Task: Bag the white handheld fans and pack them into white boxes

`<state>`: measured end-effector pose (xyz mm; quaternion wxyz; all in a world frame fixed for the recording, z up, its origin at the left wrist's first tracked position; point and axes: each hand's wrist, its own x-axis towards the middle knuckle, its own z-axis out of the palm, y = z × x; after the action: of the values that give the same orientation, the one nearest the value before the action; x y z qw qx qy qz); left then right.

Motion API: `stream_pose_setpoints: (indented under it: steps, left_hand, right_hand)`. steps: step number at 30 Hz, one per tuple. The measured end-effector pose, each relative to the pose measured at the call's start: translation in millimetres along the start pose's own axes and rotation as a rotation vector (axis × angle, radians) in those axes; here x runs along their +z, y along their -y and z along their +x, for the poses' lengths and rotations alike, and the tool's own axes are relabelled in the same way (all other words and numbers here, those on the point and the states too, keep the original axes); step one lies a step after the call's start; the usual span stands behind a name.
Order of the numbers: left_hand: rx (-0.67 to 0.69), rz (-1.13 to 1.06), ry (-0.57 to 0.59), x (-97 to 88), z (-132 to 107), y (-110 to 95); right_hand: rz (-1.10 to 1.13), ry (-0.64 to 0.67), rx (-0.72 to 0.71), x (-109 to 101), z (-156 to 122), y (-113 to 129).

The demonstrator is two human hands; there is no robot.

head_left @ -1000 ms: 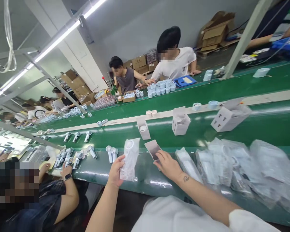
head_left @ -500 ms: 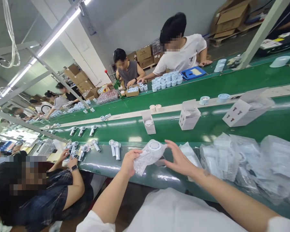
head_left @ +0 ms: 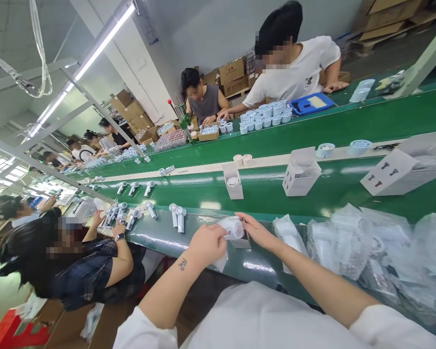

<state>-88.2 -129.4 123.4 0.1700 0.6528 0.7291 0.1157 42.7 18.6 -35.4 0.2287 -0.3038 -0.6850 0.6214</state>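
- The left hand [head_left: 207, 245] is closed, and its fingers pinch the lower edge of a bagged round white part [head_left: 233, 228], but the thumb is hidden behind the back of the hand, so I cannot see exactly how the grip is made.
- The right hand [head_left: 256, 231] is more open, with the fingers stretched out to the left, and its fingertips [head_left: 238, 216] touch the upper right side of the same bag.
- The bagged round white part is at the middle of the frame, between both hands and touching both. Its clear film runs from upper right to lower left, and a loose end hangs under the left hand.
- The left hand is on the lower left of the part and the right hand on its upper right. I cannot tell which one carries more of the weight.
- A small white carton [head_left: 242, 244] stands just under the bagged part, on the dark green belt [head_left: 256, 274].
- To the right, a pile of clear bags [head_left: 352, 242] lies on this belt, and one single bag [head_left: 289, 242] lies just beside the right hand.
- On the left of the frame, a co-worker's hand with a watch [head_left: 118, 229] works near a group of white handheld devices [head_left: 132, 213].
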Motion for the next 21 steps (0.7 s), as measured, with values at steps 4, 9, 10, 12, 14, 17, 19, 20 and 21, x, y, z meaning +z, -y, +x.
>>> stream_pose_setpoints:
  steps: [4,9,10,12,14,17,19,20,21]
  left_hand:
    - [0.145,0.254,0.182,4.0,9.5,-37.0]
    - [-0.137,-0.019,-0.080,1.7,45.5,-27.1]
    - [-0.229,-0.031,-0.128,3.1,53.7,-24.0]
    - [-0.349,0.013,-0.165,11.7,65.9,-23.3]
    - [-0.349,0.078,-0.095,24.8,69.6,-30.2]
    - [-0.256,0.127,0.028,36.9,57.4,-43.0]
    - [-0.176,0.121,-0.058,36.4,40.4,-44.9]
    - [-0.119,0.113,-0.121,35.9,31.0,-42.9]
    - [-0.056,0.110,-0.159,36.9,21.9,-39.0]
  right_hand:
    - [-0.052,-0.020,-0.025,0.2,-2.6,0.1]
    - [-0.092,-0.054,-0.085,7.5,-14.9,-6.2]
    - [-0.096,-0.060,-0.094,9.7,-16.5,-7.0]
    - [-0.097,-0.062,-0.106,12.7,-18.3,-7.1]
    - [-0.089,-0.039,-0.114,12.5,-18.9,-5.2]
    - [-0.071,-0.013,-0.106,6.8,-19.7,-0.6]
    - [-0.064,-0.022,-0.084,2.7,-20.2,2.5]
    - [-0.061,-0.030,-0.074,1.4,-20.2,3.8]
    - [-0.056,-0.036,-0.067,0.8,-19.8,4.9]
